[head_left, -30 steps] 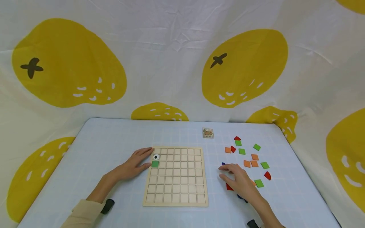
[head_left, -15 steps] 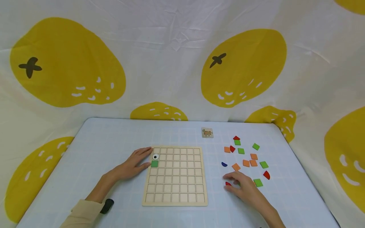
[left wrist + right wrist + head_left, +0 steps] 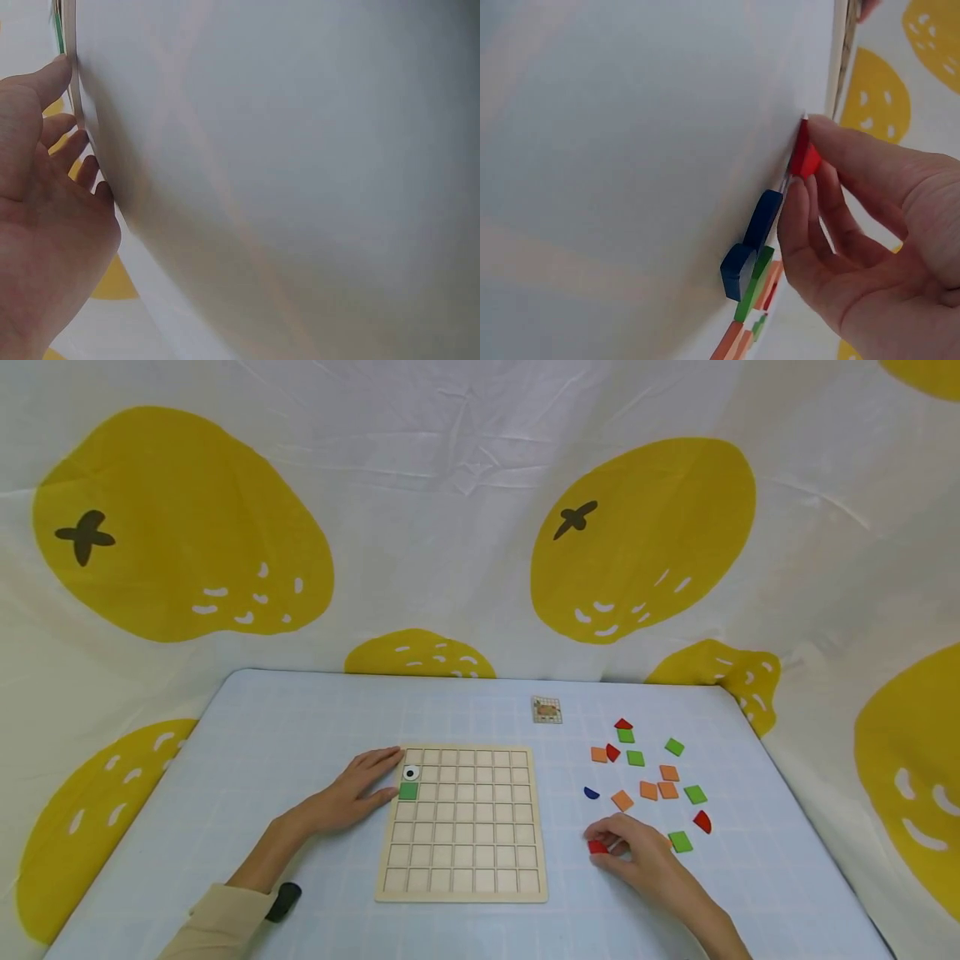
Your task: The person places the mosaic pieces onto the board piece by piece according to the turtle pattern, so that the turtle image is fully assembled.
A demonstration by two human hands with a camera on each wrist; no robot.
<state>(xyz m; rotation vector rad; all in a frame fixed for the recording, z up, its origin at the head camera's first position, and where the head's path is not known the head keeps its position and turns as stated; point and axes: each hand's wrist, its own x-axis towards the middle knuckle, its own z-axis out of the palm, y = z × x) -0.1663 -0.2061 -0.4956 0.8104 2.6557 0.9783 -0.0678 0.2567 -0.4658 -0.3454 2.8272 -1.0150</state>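
Note:
My right hand point(image 3: 636, 850) pinches a flat red piece point(image 3: 597, 847) between thumb and fingers, to the right of the wooden grid board point(image 3: 465, 835). In the right wrist view the red piece point(image 3: 801, 150) stands edge-on at the fingertips, close to the tabletop. My left hand point(image 3: 351, 793) rests with extended fingers against the board's left edge; the left wrist view shows its thumb and fingertips along that edge. A white round eye tile point(image 3: 411, 772) and a green square tile point(image 3: 408, 791) sit in the board's left column.
Scattered right of the board lie green squares point(image 3: 695, 794), orange squares point(image 3: 648, 790), red wedges point(image 3: 702, 822) and a blue half-round piece point(image 3: 592, 792). Dark blue pieces point(image 3: 761, 219) lie beside the right hand. A small picture card point(image 3: 547, 710) lies beyond the board.
My right hand has come nearer the body, uncovering the blue half-round piece and an orange square, and its fingers have closed on the red piece. The left hand stays put.

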